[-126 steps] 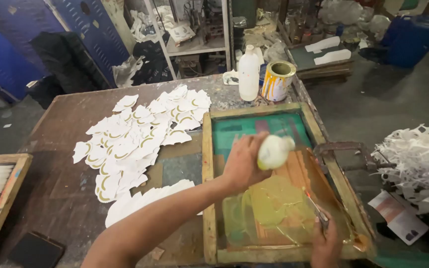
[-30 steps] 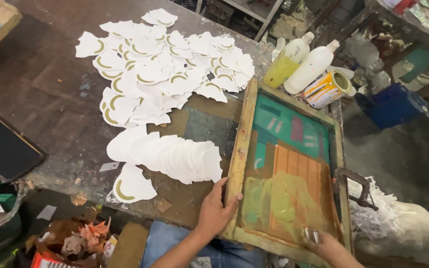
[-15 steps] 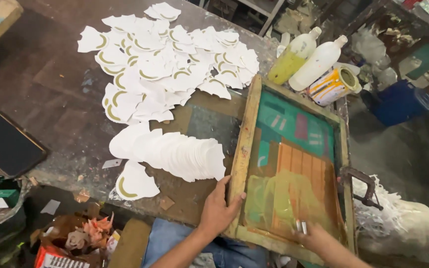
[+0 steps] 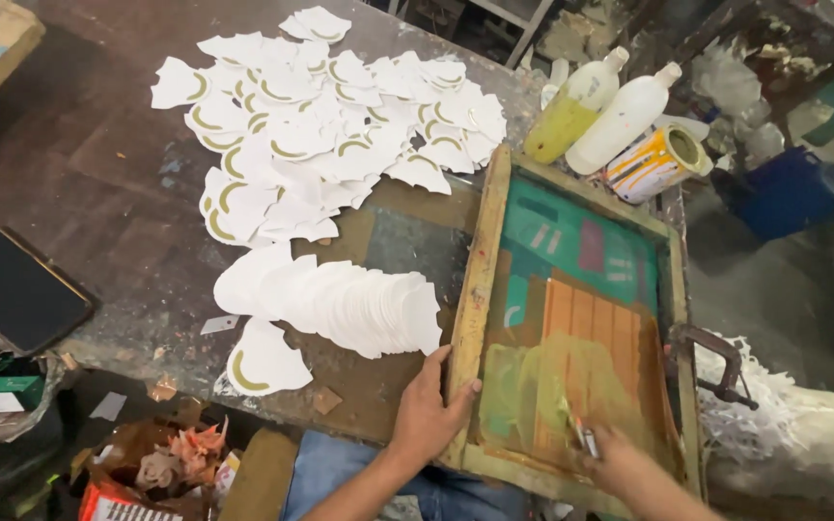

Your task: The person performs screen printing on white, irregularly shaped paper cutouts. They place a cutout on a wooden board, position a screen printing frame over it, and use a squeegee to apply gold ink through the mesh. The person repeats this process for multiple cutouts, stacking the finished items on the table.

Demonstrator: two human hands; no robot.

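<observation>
A wooden-framed printing screen point(image 4: 483, 260) lies on the worktable, its mesh green and orange with yellowish ink near the front. My left hand point(image 4: 429, 415) grips the frame's near left corner. My right hand point(image 4: 610, 461) is inside the frame at the front, shut on a thin tool point(image 4: 581, 432) that touches the inked mesh. A fanned row of blank white cut-outs point(image 4: 340, 304) lies just left of the frame. One printed cut-out point(image 4: 261, 359) with a gold arc sits in front of the row.
Several printed white cut-outs point(image 4: 330, 125) are spread over the far table. Two plastic bottles point(image 4: 598, 108) and a tipped tin point(image 4: 653, 164) stand behind the frame. A metal clamp point(image 4: 716, 362) holds the frame's right side. A dark tablet point(image 4: 12, 289) lies left; boxes and scraps sit below.
Four seconds ago my left hand held a white bottle over the screen; it now grips the frame corner. In the last second my right hand moved slightly inward on the mesh.
</observation>
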